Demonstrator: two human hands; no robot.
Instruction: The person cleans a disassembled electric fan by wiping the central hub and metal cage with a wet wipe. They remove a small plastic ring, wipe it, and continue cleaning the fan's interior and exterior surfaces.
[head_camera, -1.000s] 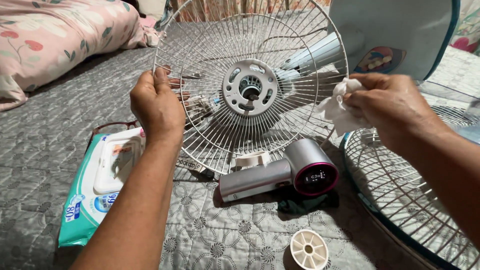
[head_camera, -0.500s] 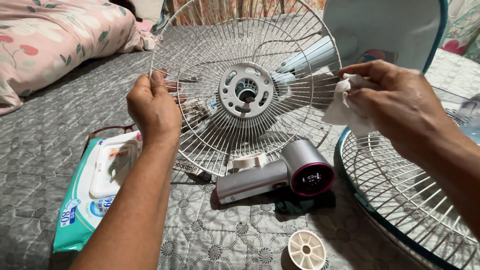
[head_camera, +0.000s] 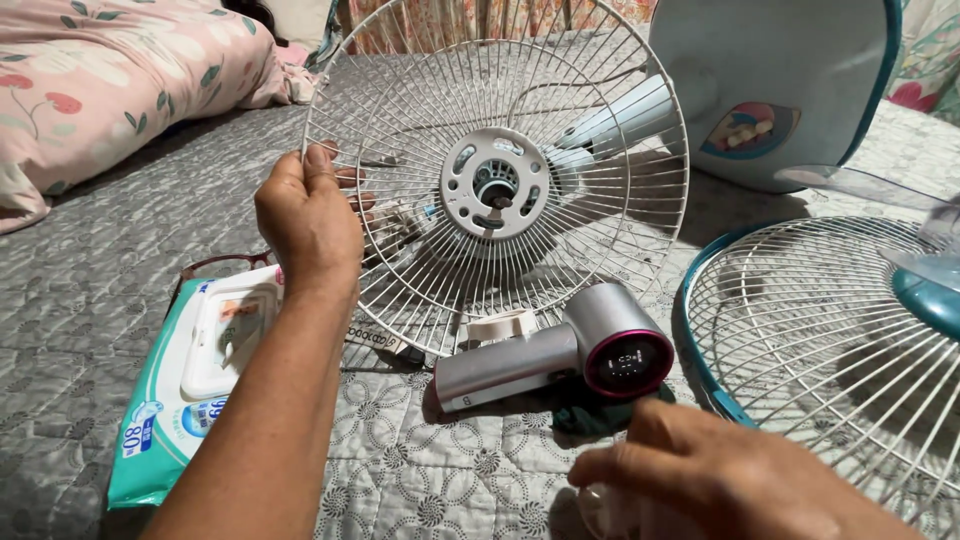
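Left hand (head_camera: 308, 222) has its grip clamped on the rim of the upright white wire fan guard (head_camera: 497, 190); right hand (head_camera: 715, 478), fingers loosely together, rests low over the grey quilted bed (head_camera: 90, 290).

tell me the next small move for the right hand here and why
Probably close the right hand on the small round white part that shows just beneath it at the bottom edge. The left hand already grips the rim of the upright white fan grille, so that is steadied. Whether the right hand touches the part yet cannot be told.
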